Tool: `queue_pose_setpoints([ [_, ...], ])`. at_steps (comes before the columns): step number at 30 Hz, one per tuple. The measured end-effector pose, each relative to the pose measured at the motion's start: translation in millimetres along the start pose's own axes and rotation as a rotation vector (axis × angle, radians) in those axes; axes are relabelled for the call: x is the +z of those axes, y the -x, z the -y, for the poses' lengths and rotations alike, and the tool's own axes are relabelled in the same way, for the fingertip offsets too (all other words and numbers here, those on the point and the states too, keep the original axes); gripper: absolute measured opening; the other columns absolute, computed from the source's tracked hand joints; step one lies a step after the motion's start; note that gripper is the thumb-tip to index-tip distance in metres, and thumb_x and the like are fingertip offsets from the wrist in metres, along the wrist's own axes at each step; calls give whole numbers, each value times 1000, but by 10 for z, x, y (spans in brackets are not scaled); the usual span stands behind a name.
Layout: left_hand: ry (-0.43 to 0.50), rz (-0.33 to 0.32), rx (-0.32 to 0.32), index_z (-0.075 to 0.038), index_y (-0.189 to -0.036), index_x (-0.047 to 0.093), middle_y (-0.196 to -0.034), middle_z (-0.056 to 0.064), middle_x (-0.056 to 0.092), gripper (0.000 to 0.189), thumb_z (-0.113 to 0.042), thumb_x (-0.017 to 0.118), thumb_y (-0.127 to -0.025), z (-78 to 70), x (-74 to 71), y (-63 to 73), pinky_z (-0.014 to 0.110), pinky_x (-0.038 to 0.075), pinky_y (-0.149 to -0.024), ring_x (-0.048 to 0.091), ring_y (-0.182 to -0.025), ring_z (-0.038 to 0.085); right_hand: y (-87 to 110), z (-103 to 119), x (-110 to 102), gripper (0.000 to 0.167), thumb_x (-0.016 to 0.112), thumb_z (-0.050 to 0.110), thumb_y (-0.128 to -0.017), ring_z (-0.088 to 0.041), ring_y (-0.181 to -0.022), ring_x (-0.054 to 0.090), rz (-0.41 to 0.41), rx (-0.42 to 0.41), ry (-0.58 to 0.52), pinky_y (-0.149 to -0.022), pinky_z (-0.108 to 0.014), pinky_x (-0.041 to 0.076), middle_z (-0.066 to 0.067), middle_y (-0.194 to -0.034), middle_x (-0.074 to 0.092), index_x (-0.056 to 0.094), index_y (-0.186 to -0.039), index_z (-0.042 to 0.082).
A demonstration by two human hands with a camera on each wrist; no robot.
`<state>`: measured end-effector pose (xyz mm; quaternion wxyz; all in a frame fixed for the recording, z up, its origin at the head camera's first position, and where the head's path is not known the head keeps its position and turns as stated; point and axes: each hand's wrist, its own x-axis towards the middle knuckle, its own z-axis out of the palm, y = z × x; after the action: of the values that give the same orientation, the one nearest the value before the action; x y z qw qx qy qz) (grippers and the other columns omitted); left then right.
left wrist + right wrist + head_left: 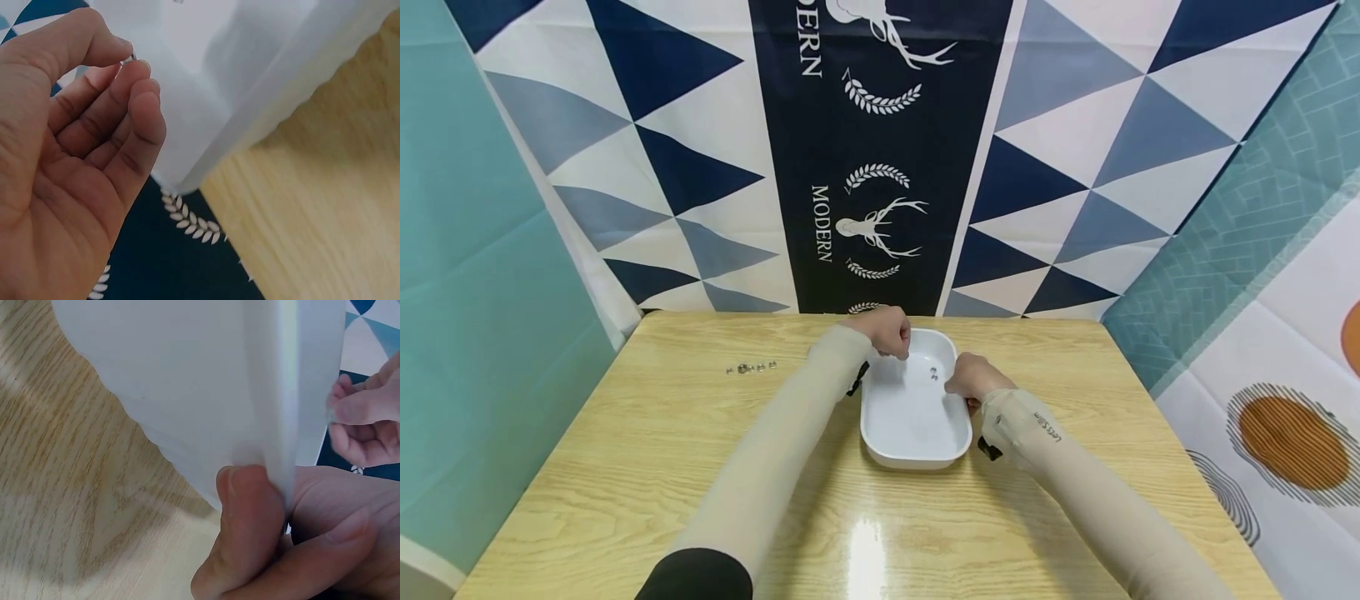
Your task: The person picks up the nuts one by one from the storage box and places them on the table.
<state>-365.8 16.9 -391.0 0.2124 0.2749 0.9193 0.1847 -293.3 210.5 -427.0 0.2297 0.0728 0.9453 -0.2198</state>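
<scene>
A white rectangular tray [917, 425] stands on the wooden table. Over its far left corner, my left hand [891, 332] pinches a small shiny metal piece [129, 59] between thumb and index finger, the other fingers curled. Most of that piece is hidden by the fingertips. My right hand [976, 377] grips the tray's right side at the rim, with fingertips [244, 487] against the outer wall. Two small shiny pieces [934, 374] lie on the tray floor close to the right hand.
A short row of small shiny metal pieces [751, 367] lies on the table [647, 450] left of the tray. Behind the table's far edge hangs a patterned cloth [880, 167]. Teal cloth [490, 275] hangs on the left.
</scene>
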Motion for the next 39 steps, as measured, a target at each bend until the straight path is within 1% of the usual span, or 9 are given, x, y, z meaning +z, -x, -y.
queue_pose_setpoints([
  [5, -5, -27, 5, -16, -71, 63, -65, -5, 57, 18, -12, 72, -87, 65, -167, 99, 25, 43, -60, 54, -62, 10, 16, 13, -10, 38, 62, 7, -96, -17, -56, 58, 8, 8, -17, -51, -23, 47, -18, -82, 67, 57, -128, -14],
  [8, -17, -31, -4, -15, -72, 64, -64, -4, 56, 17, -13, 72, -87, 141, -245, 160, 25, 44, -61, 52, -61, 11, 32, 24, -21, 37, 62, 7, -97, -16, -55, 58, 6, 6, -4, -50, -22, 47, -18, -80, 67, 57, -127, -14],
  [12, -32, -42, -23, -16, -72, 64, -63, -6, 56, 16, -14, 72, -86, 288, -307, 218, 25, 44, -61, 52, -61, 10, 42, 30, -28, 36, 61, 8, -97, -16, -55, 59, -3, 7, 9, -50, -22, 49, -17, -77, 66, 58, -125, -15],
  [17, -16, -59, -38, -16, -69, 64, -61, -6, 55, 15, -12, 69, -83, 489, -356, 314, 26, 44, -61, 51, -59, 10, 23, 17, -23, 35, 62, 8, -97, -17, -56, 61, -11, 0, 15, -51, -24, 51, -17, -77, 66, 59, -123, -15],
  [22, 9, -59, -62, -16, -70, 64, -62, -5, 56, 13, -11, 67, -81, 649, -418, 447, 27, 46, -63, 52, -60, 11, 15, 10, -14, 35, 63, 10, -97, -17, -54, 59, -12, -4, 45, -50, -24, 49, -17, -75, 66, 59, -122, -15],
  [26, 14, -73, -112, -17, -71, 65, -64, -5, 59, 12, -13, 68, -82, 783, -471, 553, 31, 49, -67, 55, -61, 11, 17, 4, -10, 37, 63, 11, -98, -16, -53, 57, -13, -11, 52, -49, -23, 47, -17, -75, 66, 59, -123, -16],
  [31, 42, -80, -164, -15, -74, 65, -65, -3, 59, 9, -11, 66, -82, 972, -545, 715, 38, 51, -74, 53, -63, 13, 21, -9, -1, 38, 63, 9, -97, -17, -53, 59, -10, -18, 23, -49, -24, 49, -18, -76, 67, 57, -125, -17],
  [36, 28, -93, -181, -14, -76, 67, -65, -4, 60, 9, -13, 64, -84, 1152, -609, 899, 38, 51, -77, 55, -64, 14, 7, -19, 16, 38, 63, 8, -97, -17, -54, 59, -11, -12, 18, -49, -23, 49, -18, -77, 67, 57, -125, -17],
  [39, 52, -99, -188, -15, -73, 66, -63, -4, 60, 13, -13, 64, -86, 1277, -637, 1001, 35, 51, -77, 55, -63, 13, 13, -16, 24, 37, 63, 9, -97, -17, -55, 59, -11, -4, 16, -50, -24, 49, -18, -78, 66, 58, -125, -16],
])
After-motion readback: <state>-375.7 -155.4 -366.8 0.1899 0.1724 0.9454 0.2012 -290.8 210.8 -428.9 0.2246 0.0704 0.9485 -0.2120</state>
